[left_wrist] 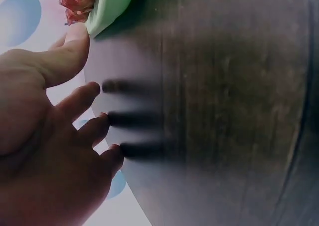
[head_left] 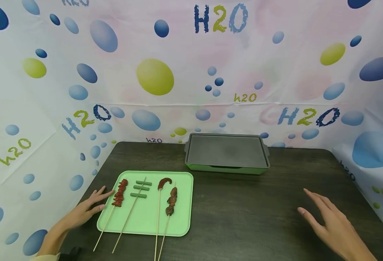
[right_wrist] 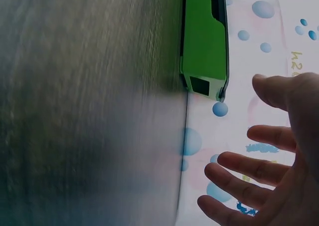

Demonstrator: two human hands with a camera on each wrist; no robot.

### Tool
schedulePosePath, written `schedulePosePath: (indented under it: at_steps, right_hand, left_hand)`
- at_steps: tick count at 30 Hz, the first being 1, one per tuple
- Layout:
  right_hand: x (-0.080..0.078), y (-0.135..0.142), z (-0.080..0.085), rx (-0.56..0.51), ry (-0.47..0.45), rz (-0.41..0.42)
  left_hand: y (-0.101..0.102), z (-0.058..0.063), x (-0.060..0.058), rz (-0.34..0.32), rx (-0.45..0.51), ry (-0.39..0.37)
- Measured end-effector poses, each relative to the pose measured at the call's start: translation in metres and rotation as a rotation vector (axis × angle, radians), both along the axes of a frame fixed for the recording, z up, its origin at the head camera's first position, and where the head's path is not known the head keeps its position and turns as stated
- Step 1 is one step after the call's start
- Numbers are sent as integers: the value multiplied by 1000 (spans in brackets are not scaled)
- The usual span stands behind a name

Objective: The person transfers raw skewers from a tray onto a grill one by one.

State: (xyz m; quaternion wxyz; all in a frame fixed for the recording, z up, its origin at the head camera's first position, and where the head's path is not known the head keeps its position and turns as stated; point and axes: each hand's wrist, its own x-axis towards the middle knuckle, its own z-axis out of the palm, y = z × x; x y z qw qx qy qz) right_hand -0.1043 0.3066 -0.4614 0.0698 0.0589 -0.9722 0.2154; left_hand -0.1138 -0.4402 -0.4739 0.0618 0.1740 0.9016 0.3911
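Note:
My left hand (head_left: 82, 211) is at the left edge of a light green tray (head_left: 141, 219), fingers extended; in the left wrist view its thumb is close to the tray's rim, and whether it touches cannot be told. Across the tray lie a skewer of red meat pieces (head_left: 119, 194), one with three green sticks (head_left: 141, 187), a curled dark red tentacle skewer (head_left: 164, 182) and a browned meat skewer (head_left: 171, 201). Their wooden ends stick out past the near edge. Over the table's right side, my right hand (head_left: 336, 228) is held with fingers spread and holds nothing.
An electric grill with a flat dark plate (head_left: 227, 150) and green base (right_wrist: 204, 41) stands at the back of the dark wooden table (head_left: 243, 217). Behind and beside the table hangs a white curtain (head_left: 191, 54) with blue and green dots and H2O lettering.

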Motion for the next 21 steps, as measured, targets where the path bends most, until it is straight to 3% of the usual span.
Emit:
schedulePosePath:
  at_steps: [8,13,17,21]
  right_hand:
    - [5,-15,-2,-57,-69,36]
    - [7,-33,-2,-222,-158,100]
    - [5,-43,-6,-342,-181,165]
    - [0,-43,-14,-547,-223,334]
  left_hand:
    - [-6,-2,2,24,-45,40]
    - [1,-7,4,46,-55,9]
    - [18,-8,2,70,-84,-1]
    - [40,-9,-6,61,-116,23]
